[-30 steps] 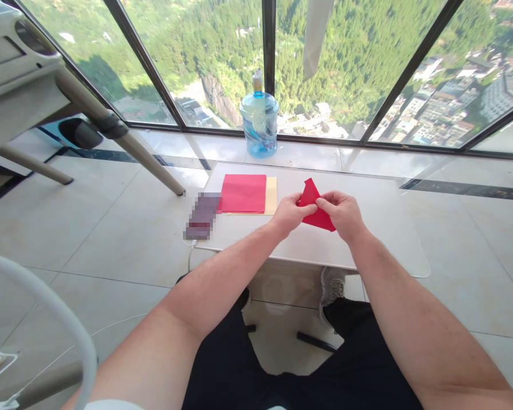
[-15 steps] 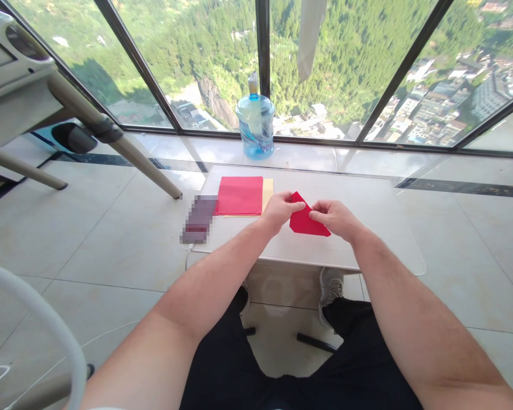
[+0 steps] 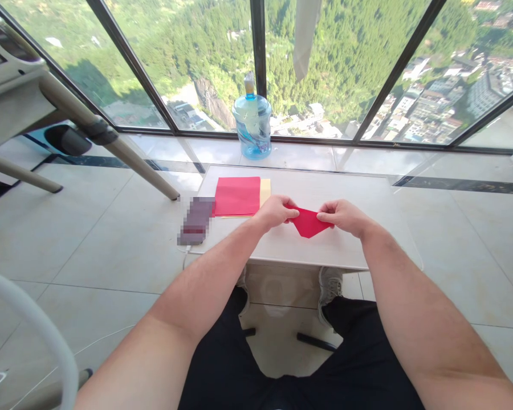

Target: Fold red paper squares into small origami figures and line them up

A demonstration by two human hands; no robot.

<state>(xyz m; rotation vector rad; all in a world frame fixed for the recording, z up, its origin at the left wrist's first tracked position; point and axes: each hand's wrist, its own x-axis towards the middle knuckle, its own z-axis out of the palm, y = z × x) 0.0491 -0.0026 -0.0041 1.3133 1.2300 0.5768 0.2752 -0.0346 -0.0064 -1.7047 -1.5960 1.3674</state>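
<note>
A folded red paper triangle (image 3: 308, 221) lies low over the small white table (image 3: 359, 250), its point toward me. My left hand (image 3: 274, 211) pinches its left corner. My right hand (image 3: 344, 216) pinches its right corner. Both hands have their fingers closed on the paper. A stack of flat sheets, red paper (image 3: 237, 196) on top of a pale yellow sheet (image 3: 265, 191), rests on the table to the left of my left hand.
A blurred dark phone-like object (image 3: 196, 219) sits at the table's left edge with a cable hanging off. A blue water jug (image 3: 252, 123) stands on the floor by the window. Angled beige equipment legs (image 3: 123, 151) are at left; my shoes (image 3: 330, 283) rest under the table.
The red paper has come down from a raised, tilted position to lie low over the table with its point toward me. Both hands have spread to its two upper corners.
</note>
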